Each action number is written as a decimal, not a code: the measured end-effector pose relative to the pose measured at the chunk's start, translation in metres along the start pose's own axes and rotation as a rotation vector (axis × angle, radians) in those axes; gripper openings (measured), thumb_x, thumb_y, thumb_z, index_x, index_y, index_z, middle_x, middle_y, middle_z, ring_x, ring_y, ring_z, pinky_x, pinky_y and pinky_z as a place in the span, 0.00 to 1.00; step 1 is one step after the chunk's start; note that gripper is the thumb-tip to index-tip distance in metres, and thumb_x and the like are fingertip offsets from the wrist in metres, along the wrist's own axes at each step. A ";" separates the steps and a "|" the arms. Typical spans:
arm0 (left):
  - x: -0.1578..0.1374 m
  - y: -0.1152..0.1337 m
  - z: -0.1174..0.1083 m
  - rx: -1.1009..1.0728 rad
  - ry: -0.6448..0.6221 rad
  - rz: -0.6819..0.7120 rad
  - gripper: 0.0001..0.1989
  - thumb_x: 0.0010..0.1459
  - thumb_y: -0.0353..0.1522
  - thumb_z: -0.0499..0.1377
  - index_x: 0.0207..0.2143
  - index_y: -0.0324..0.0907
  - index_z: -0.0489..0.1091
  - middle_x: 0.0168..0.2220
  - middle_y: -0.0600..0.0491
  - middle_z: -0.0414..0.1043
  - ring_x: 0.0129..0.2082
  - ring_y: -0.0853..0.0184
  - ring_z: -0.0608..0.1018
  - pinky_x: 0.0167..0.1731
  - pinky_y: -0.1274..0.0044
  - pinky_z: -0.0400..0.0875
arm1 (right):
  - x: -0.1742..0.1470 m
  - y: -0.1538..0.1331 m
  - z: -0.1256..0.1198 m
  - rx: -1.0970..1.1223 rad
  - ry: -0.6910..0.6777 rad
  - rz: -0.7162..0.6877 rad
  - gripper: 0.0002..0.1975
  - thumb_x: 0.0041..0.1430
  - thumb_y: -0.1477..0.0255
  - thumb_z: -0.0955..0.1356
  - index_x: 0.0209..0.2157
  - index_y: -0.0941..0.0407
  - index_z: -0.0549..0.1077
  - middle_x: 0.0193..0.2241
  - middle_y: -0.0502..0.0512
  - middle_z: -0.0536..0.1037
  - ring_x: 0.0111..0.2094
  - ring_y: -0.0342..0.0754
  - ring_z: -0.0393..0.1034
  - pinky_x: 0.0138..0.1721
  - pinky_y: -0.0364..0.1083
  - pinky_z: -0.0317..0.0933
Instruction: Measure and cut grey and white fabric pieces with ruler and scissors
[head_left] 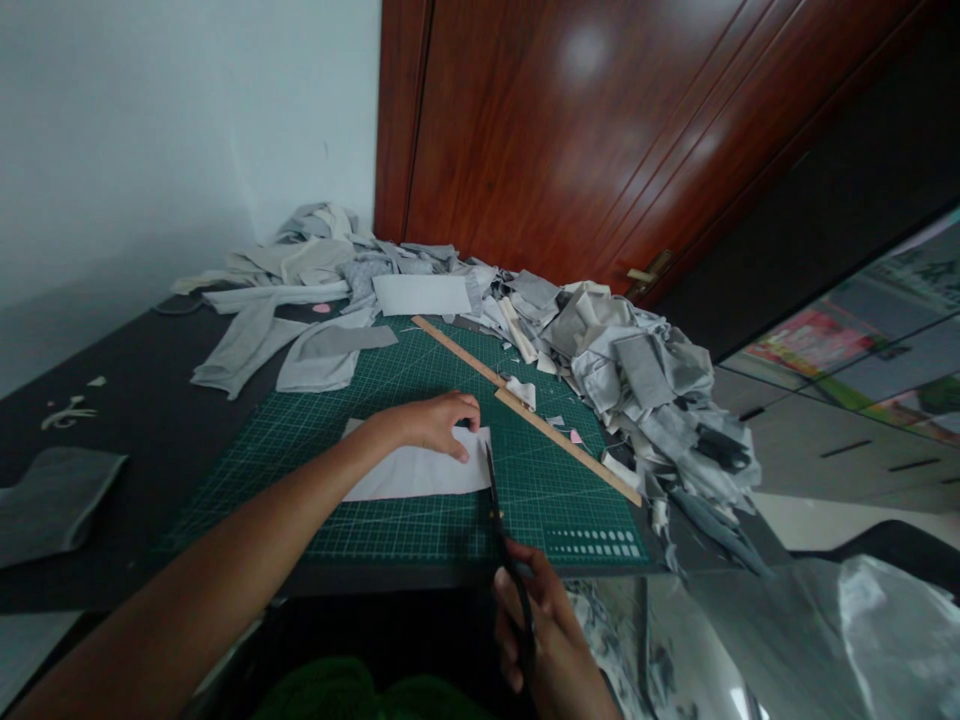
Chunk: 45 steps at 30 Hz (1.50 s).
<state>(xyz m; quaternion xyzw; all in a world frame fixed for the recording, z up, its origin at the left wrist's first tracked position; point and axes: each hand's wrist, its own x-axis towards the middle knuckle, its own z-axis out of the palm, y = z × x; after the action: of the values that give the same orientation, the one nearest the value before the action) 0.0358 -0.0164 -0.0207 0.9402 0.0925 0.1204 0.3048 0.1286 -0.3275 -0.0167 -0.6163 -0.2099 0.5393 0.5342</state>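
A pale rectangular piece of fabric [420, 470] lies flat on the green cutting mat [420, 535]. My left hand [439, 422] rests over its upper right part, thumb and fingers apart with a gap between them. In my right hand [540, 620], at the mat's front edge, is a pair of dark scissors [496, 520], fingers wrapped round the handles. The blades point away from me and lie along the fabric's right edge. Whether they are parted cannot be made out.
Two wooden rulers [570, 446] run diagonally across the mat. Heaped fabric scraps [645, 370] line the back and right of the dark table [172, 400]. A folded grey cloth [56, 500] lies at left. Behind are a wooden door [570, 130] and a white wall [187, 120].
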 end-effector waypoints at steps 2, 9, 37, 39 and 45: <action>0.000 0.002 -0.001 0.002 -0.007 -0.005 0.18 0.47 0.37 0.72 0.39 0.44 0.72 0.46 0.52 0.69 0.49 0.61 0.70 0.48 0.75 0.64 | -0.001 -0.001 0.001 -0.019 -0.005 -0.004 0.36 0.55 0.48 0.73 0.56 0.54 0.61 0.16 0.38 0.65 0.13 0.35 0.51 0.13 0.34 0.49; 0.000 0.009 -0.003 0.010 -0.010 -0.032 0.19 0.44 0.34 0.73 0.38 0.43 0.72 0.46 0.52 0.69 0.49 0.61 0.71 0.49 0.75 0.64 | -0.001 0.000 0.000 0.003 0.020 0.000 0.39 0.51 0.48 0.75 0.56 0.54 0.62 0.17 0.38 0.66 0.13 0.35 0.50 0.13 0.34 0.47; -0.001 -0.003 0.003 0.001 0.041 -0.002 0.21 0.45 0.37 0.74 0.40 0.42 0.74 0.47 0.51 0.69 0.50 0.60 0.72 0.50 0.74 0.66 | 0.017 -0.018 0.006 0.056 0.015 0.017 0.36 0.48 0.49 0.77 0.50 0.51 0.64 0.25 0.41 0.69 0.17 0.36 0.55 0.12 0.35 0.48; -0.001 -0.001 0.003 -0.001 0.043 -0.006 0.20 0.44 0.37 0.75 0.39 0.42 0.74 0.47 0.51 0.69 0.49 0.60 0.72 0.50 0.74 0.66 | 0.019 -0.020 0.008 0.013 0.002 0.006 0.36 0.48 0.48 0.76 0.50 0.52 0.63 0.24 0.40 0.67 0.17 0.36 0.56 0.13 0.35 0.49; -0.002 0.003 0.001 0.015 0.054 0.005 0.19 0.44 0.36 0.75 0.37 0.41 0.74 0.46 0.51 0.71 0.48 0.60 0.73 0.48 0.74 0.66 | 0.024 -0.021 0.007 -0.044 -0.017 -0.028 0.35 0.51 0.47 0.75 0.50 0.52 0.63 0.23 0.40 0.66 0.18 0.37 0.56 0.13 0.36 0.51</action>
<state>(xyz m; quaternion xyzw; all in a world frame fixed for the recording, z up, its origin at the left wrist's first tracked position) 0.0343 -0.0198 -0.0203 0.9391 0.0994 0.1459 0.2950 0.1367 -0.2974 -0.0074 -0.6204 -0.2348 0.5321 0.5261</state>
